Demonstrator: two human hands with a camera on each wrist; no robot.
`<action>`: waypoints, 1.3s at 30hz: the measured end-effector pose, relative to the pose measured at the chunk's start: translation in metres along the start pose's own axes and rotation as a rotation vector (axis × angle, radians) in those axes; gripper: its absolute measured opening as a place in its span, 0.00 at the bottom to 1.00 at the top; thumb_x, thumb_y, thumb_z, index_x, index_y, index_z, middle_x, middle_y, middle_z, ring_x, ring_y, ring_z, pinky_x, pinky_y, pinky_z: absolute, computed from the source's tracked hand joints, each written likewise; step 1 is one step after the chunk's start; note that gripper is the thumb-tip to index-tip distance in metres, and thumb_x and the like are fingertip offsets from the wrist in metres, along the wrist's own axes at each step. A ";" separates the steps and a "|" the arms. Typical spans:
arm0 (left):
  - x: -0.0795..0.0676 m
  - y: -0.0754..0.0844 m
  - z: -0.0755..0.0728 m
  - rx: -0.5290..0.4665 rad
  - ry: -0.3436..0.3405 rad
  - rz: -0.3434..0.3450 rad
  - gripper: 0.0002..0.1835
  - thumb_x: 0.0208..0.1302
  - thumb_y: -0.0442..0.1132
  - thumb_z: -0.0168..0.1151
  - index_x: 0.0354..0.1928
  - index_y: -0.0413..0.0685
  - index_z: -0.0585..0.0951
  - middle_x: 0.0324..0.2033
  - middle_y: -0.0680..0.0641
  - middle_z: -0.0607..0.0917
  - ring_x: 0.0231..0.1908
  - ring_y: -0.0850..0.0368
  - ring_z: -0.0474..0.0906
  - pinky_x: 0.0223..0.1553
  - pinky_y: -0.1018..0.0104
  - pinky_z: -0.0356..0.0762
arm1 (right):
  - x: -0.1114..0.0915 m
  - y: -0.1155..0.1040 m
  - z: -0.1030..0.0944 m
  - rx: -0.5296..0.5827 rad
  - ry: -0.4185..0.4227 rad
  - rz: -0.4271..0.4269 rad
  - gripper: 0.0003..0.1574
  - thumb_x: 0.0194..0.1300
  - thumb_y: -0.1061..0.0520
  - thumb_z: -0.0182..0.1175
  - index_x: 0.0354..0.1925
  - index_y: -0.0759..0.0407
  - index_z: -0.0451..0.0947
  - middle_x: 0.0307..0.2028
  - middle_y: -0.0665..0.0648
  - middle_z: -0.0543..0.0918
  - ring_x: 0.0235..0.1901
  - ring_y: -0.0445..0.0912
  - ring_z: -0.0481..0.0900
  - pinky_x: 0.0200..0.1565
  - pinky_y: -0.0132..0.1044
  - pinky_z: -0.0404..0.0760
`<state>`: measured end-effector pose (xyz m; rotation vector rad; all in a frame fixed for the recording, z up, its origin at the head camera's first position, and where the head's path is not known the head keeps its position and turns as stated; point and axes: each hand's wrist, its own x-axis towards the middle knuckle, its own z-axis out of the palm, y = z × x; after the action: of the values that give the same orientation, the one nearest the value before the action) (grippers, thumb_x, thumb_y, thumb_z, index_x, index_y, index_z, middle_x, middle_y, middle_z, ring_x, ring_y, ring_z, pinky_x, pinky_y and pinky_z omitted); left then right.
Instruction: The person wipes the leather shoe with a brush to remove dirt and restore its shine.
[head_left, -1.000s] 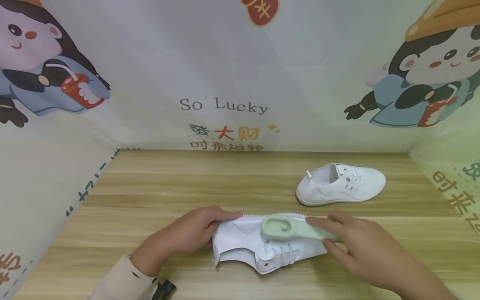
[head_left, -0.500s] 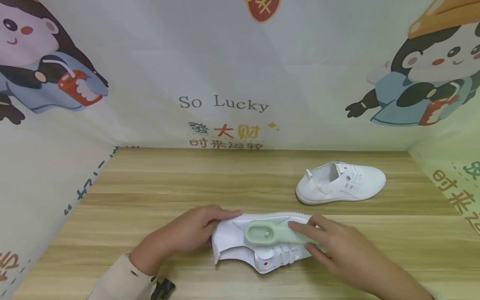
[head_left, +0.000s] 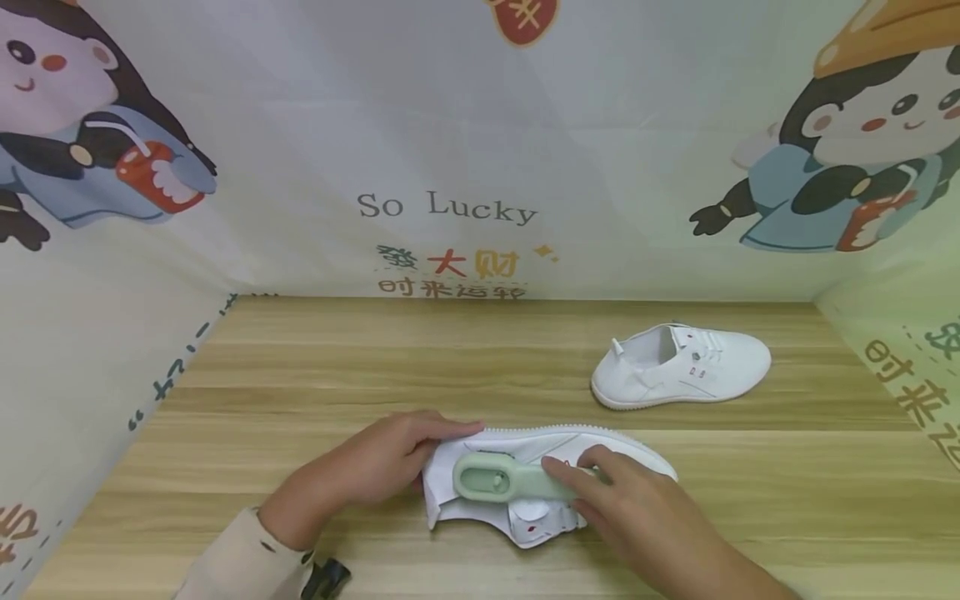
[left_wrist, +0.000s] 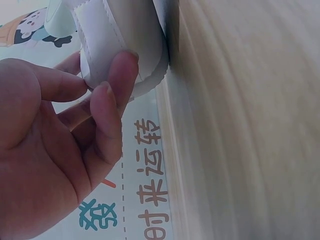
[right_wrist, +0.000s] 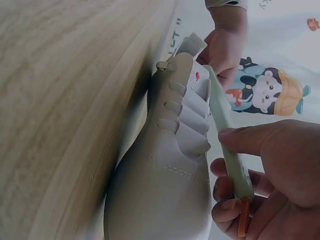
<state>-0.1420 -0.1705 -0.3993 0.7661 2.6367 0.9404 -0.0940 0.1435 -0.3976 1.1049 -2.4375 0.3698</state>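
A white lace-up shoe (head_left: 517,443) lies on its side, its opening towards me and its sole edge facing away. My left hand (head_left: 382,458) grips it at the heel, and the left wrist view shows the thumb and fingers (left_wrist: 107,110) on the heel end. In my right hand (head_left: 637,504) is the handle of a light green brush (head_left: 525,482). Its oval head lies over the shoe's side near the heel; any bristles underneath are hidden. An orange loop (right_wrist: 243,217) hangs at the handle's end in the right wrist view.
Another white shoe (head_left: 731,367) stands upright farther back on the right of the wooden table (head_left: 337,350). Printed cloth walls (head_left: 637,167) enclose the back and both sides. A dark object (head_left: 326,577) sits beside my left sleeve.
My right hand has slid the brush leftwards along the shoe's side, from the middle towards the heel. The left hand and the shoe have stayed in place.
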 end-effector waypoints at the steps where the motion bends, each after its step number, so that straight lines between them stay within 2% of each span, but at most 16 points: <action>1: 0.000 0.000 0.000 -0.003 -0.002 -0.001 0.27 0.74 0.29 0.48 0.66 0.68 0.76 0.38 0.55 0.82 0.27 0.64 0.74 0.31 0.68 0.77 | 0.000 0.000 -0.001 0.001 -0.002 0.001 0.43 0.46 0.61 0.79 0.61 0.42 0.79 0.42 0.47 0.78 0.33 0.39 0.76 0.34 0.33 0.78; 5: 0.001 0.000 0.001 0.004 -0.004 0.000 0.27 0.74 0.30 0.48 0.66 0.68 0.76 0.39 0.55 0.82 0.28 0.65 0.74 0.32 0.68 0.77 | 0.000 0.002 -0.006 -0.008 -0.016 0.010 0.41 0.47 0.61 0.77 0.60 0.42 0.79 0.41 0.47 0.79 0.32 0.39 0.76 0.32 0.32 0.77; 9: 0.002 0.001 0.001 -0.001 -0.006 0.003 0.27 0.75 0.30 0.48 0.66 0.68 0.76 0.37 0.56 0.82 0.27 0.64 0.75 0.31 0.68 0.77 | 0.000 0.006 -0.015 -0.037 -0.055 0.056 0.38 0.49 0.60 0.76 0.59 0.40 0.80 0.41 0.47 0.79 0.31 0.38 0.75 0.31 0.31 0.76; 16: 0.002 0.001 0.000 0.011 0.000 0.003 0.27 0.75 0.30 0.48 0.66 0.68 0.76 0.38 0.56 0.82 0.28 0.64 0.74 0.33 0.68 0.76 | -0.001 0.014 -0.035 -0.064 -0.120 0.118 0.34 0.51 0.58 0.75 0.57 0.40 0.82 0.39 0.44 0.79 0.29 0.34 0.70 0.27 0.26 0.70; 23: 0.003 0.003 -0.002 0.006 -0.004 0.011 0.27 0.75 0.30 0.48 0.66 0.69 0.76 0.39 0.55 0.83 0.29 0.64 0.75 0.33 0.68 0.77 | -0.004 0.023 -0.055 -0.109 -0.210 0.210 0.30 0.55 0.53 0.72 0.57 0.37 0.82 0.39 0.46 0.81 0.28 0.33 0.72 0.25 0.29 0.70; 26: 0.003 0.004 -0.002 0.010 -0.003 0.009 0.27 0.75 0.30 0.48 0.66 0.70 0.76 0.40 0.55 0.83 0.29 0.64 0.74 0.34 0.68 0.77 | -0.006 0.027 -0.062 -0.125 -0.228 0.240 0.29 0.55 0.51 0.72 0.57 0.36 0.82 0.39 0.47 0.82 0.28 0.35 0.74 0.25 0.32 0.72; 29: 0.004 0.003 -0.003 0.014 0.001 0.007 0.28 0.74 0.30 0.48 0.65 0.71 0.76 0.40 0.55 0.84 0.30 0.64 0.74 0.34 0.68 0.77 | -0.007 0.032 -0.067 -0.127 -0.234 0.254 0.29 0.55 0.51 0.71 0.56 0.36 0.82 0.39 0.46 0.82 0.26 0.34 0.72 0.24 0.31 0.70; 34: 0.003 0.000 -0.001 0.005 0.001 0.009 0.28 0.74 0.29 0.47 0.65 0.69 0.76 0.38 0.56 0.83 0.30 0.64 0.74 0.34 0.68 0.77 | -0.007 0.034 -0.069 -0.112 -0.252 0.273 0.28 0.55 0.51 0.71 0.56 0.36 0.82 0.40 0.46 0.81 0.25 0.33 0.70 0.25 0.32 0.70; 39: 0.002 -0.001 0.000 -0.014 -0.015 -0.003 0.28 0.74 0.29 0.47 0.66 0.69 0.76 0.34 0.57 0.80 0.26 0.63 0.75 0.31 0.68 0.77 | -0.005 0.028 -0.059 -0.074 -0.222 0.226 0.29 0.55 0.53 0.70 0.56 0.38 0.82 0.40 0.46 0.80 0.25 0.30 0.67 0.26 0.29 0.70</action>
<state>-0.1443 -0.1705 -0.4002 0.7622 2.6145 0.9477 -0.0959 0.1891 -0.3509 0.8822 -2.7586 0.2339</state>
